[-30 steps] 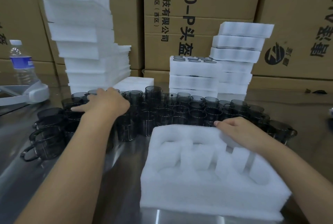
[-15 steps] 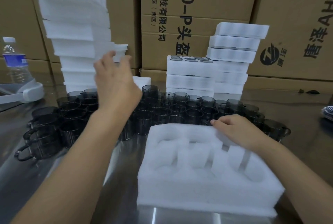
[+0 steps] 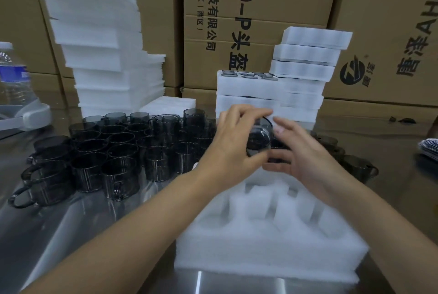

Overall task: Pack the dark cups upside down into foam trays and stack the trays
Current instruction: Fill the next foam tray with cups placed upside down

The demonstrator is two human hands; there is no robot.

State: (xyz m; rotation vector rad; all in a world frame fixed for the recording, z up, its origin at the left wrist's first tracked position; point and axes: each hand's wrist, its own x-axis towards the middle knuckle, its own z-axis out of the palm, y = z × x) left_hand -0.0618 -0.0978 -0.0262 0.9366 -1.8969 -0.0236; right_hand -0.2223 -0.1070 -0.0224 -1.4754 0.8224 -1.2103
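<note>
A dark see-through cup (image 3: 258,138) is held above the far edge of the white foam tray (image 3: 267,234) in front of me. My left hand (image 3: 233,144) grips it from the left, thumb and fingers around its wall. My right hand (image 3: 299,151) touches it from the right and below, fingers partly spread. The tray's round pockets that I can see hold nothing. A crowd of dark cups (image 3: 118,151) with handles stands upright on the steel table (image 3: 59,229) to the left and behind my hands.
Two stacks of packed foam trays (image 3: 248,94) (image 3: 308,61) stand at the back middle and right. A tall leaning pile of foam trays (image 3: 102,40) rises at the back left. Cardboard boxes (image 3: 260,9) form the rear wall. A water bottle (image 3: 14,75) stands far left.
My left hand lifted off the cups, swung right and now holds a dark cup over the tray. My right hand left the tray's far edge and rose to meet the cup.
</note>
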